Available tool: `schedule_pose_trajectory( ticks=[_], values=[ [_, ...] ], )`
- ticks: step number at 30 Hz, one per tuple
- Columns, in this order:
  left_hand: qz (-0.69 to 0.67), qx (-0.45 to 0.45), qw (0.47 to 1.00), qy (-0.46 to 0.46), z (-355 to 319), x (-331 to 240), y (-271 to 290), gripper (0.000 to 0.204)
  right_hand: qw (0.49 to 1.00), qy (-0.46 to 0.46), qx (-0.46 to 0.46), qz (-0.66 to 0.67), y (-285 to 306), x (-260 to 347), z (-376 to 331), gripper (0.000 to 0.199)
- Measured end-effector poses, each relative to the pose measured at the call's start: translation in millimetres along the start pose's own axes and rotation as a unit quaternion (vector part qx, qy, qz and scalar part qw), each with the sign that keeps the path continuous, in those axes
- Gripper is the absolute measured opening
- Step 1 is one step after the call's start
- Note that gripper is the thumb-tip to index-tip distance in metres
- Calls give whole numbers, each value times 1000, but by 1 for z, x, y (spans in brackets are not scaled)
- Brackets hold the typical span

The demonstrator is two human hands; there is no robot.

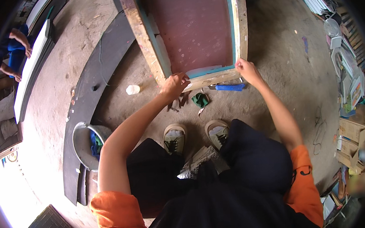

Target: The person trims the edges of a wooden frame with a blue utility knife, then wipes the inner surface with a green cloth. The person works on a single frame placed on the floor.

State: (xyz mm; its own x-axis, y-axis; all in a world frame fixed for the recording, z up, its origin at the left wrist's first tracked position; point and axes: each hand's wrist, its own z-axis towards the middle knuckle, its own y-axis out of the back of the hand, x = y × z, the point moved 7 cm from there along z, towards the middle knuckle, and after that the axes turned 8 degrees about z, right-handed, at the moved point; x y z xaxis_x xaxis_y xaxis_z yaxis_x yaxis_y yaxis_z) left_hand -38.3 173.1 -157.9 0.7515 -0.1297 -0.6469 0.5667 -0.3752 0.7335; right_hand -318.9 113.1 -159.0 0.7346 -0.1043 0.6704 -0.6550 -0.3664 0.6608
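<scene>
A wooden screen-printing frame (pixel 143 36) with a dark reddish-brown mesh (pixel 193 26) and blue-green inner borders lies in front of me. At its near left corner, my left hand (pixel 174 86) is closed over the near bar, fingers bent toward the mesh. My right hand (pixel 248 71) is closed on the near right corner, thumb and forefinger together; I cannot see whether something small is pinched there. Below the near bar are a blue-handled tool (pixel 230 87) and a crumpled green cloth (pixel 200 99), both untouched.
A metal bucket (pixel 77 142) holding blue and green cloth stands left, by a long black sheet (pixel 87 78). A white lump (pixel 133 89) lies on the concrete floor. At far left, another person's hands (pixel 22 51) rest on a white-topped stack (pixel 33 67). Clutter and cardboard boxes (pixel 351 138) line the right.
</scene>
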Motion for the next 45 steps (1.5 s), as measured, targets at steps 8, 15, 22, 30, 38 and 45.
schedule_pose_trajectory(
  ticks=[8,15,22,30,38,45],
  values=[
    [225,-106,956,-156,80,-65,-70,20,961,41,-225,156,-17,-61,-3,6],
    [393,-141,873,-251,129,-90,-106,28,941,18,-212,261,-28,-76,4,3],
    [388,-149,857,-305,137,-95,-103,21,929,18,-211,303,-30,-83,5,4],
    [446,-180,801,-358,140,-100,-105,13,924,27,-214,315,-29,-80,5,5],
    [443,-186,779,-403,139,-108,-109,8,922,21,-232,309,-28,-79,2,6],
    [421,-162,806,-383,143,-99,-106,11,934,186,-304,6,-15,-34,-15,15]
  ],
)
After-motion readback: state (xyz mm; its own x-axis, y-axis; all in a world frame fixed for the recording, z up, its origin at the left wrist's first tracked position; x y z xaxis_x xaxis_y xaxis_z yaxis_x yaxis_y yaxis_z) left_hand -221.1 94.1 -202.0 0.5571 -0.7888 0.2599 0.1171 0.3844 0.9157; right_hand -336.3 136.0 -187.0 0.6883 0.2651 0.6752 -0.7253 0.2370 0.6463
